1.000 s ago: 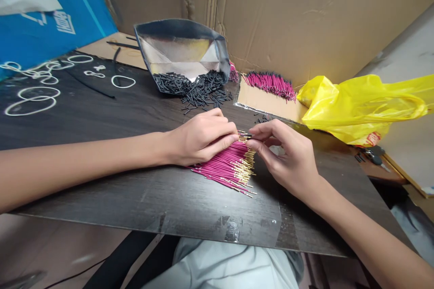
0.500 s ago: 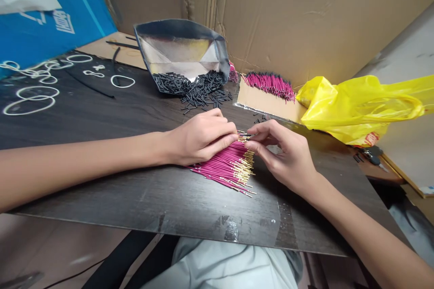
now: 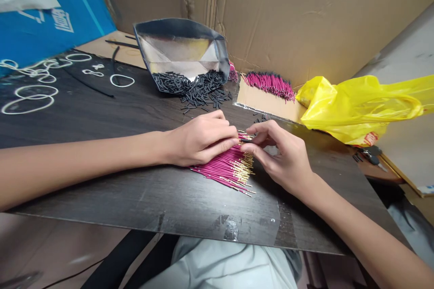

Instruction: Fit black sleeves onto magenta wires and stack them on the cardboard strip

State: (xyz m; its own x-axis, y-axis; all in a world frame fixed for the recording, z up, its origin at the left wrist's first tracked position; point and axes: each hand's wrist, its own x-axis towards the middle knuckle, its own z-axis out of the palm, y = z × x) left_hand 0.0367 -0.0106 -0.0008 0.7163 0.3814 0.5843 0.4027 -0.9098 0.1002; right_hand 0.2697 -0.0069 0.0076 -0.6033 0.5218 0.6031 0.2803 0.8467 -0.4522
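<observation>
A spread of magenta wires [image 3: 222,165] with bare gold-coloured ends lies on the dark table, ends pointing right. My left hand [image 3: 208,137] rests over the upper part of the spread, its thumb and fingers closed on a magenta wire near the gold end. Opposite it, my right hand [image 3: 283,158] pinches a short black sleeve [image 3: 247,140] between thumb and forefinger, right at that wire's tip. Whether the sleeve is around the tip or only against it, I cannot tell. Beyond my hands, a folded tray [image 3: 183,31] holds a heap of similar black sleeves [image 3: 203,88], some spilling onto the table.
Magenta wires with black ends [image 3: 271,85] lie on a cardboard piece [image 3: 264,104] at the back. A yellow plastic bag [image 3: 352,108] sits to the right, keys [image 3: 375,158] beneath it. White rubber bands [image 3: 30,99] are scattered at left. A cardboard wall [image 3: 288,18] stands behind.
My right hand has shifted slightly left, bringing the black sleeve up to my left fingertips. My left hand stays nearly where it was.
</observation>
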